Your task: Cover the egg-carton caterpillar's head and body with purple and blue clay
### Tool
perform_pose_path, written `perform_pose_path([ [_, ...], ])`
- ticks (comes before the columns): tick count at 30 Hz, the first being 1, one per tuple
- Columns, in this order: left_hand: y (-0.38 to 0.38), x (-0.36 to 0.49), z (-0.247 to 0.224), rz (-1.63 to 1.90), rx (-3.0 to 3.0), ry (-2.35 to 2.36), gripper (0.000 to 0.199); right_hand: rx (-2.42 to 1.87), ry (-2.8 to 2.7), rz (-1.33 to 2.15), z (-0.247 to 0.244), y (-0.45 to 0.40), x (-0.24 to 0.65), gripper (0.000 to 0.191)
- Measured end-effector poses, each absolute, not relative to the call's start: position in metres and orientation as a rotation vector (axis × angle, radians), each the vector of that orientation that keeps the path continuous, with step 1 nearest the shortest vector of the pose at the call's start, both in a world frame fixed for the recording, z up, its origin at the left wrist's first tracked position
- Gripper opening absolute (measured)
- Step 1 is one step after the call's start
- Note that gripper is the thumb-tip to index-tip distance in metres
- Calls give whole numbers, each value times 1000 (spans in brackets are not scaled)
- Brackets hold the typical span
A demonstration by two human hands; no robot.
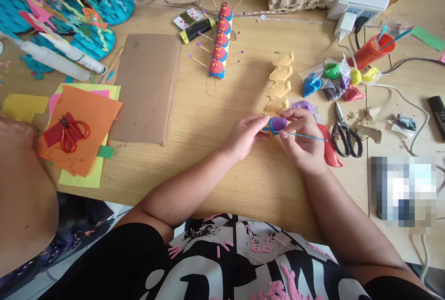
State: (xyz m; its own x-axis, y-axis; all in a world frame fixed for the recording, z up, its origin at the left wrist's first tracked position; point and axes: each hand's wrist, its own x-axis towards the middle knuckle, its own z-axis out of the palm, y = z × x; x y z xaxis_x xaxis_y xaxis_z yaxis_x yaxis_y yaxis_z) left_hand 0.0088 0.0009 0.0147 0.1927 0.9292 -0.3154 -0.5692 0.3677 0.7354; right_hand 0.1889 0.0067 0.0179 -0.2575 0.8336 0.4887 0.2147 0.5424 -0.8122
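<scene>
My left hand (243,138) grips the near end of a yellowish egg-carton strip (279,89), which stretches away from me over the table. Purple clay (278,124) covers the face of its nearest cup, with blue clay around the edge. In my right hand (306,144) is a thin blue modelling tool (308,136), its tip down by the blue clay; the fingertips partly hide that end. Beside my right hand lie a purple clay packet (302,105), a red clay packet (332,147) and black-handled scissors (344,135).
A painted egg-carton caterpillar (219,45) stands at the back, near a cardboard sheet (148,86). Several bagged clay lumps (333,70), an orange cup (377,49) and a power strip (361,5) are to the right. At left, another person's arm (24,188) rests by coloured paper (88,119) and red-handled scissors (71,135).
</scene>
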Motion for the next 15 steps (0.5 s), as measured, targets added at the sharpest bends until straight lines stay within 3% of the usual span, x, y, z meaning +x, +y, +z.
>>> perform_pose_path([
  [15,0,9,14,1120,540,834,34,-850,-1770,638,9,10,187,9],
])
